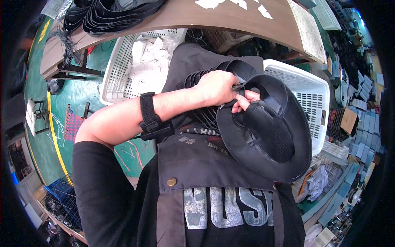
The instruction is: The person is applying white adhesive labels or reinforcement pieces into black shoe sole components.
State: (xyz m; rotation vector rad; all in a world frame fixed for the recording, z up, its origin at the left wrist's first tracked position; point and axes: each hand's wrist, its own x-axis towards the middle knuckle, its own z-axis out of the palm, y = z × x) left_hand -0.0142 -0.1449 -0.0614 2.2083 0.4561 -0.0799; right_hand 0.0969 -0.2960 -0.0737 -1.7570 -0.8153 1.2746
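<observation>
A black curved piece with a wide rim and a mesh-lined hollow, perhaps a shoe upper, is held up in front of my chest. My right hand grips its inner edge with bent fingers; the rest of that hand and its forearm are hidden behind the piece. Closed in a pinch, my left hand meets the right fingertips at the same edge. Something thin and greyish shows at its fingertips, too small to name. Beneath the left wrist, a nested stack of similar black pieces rests on my lap, on the dark apron.
A white basket of white paper scraps stands left of my lap, and another white basket stands to the right. Across the front runs a brown table bearing stacked black pieces and paper bits. Grey boxes fill the far right.
</observation>
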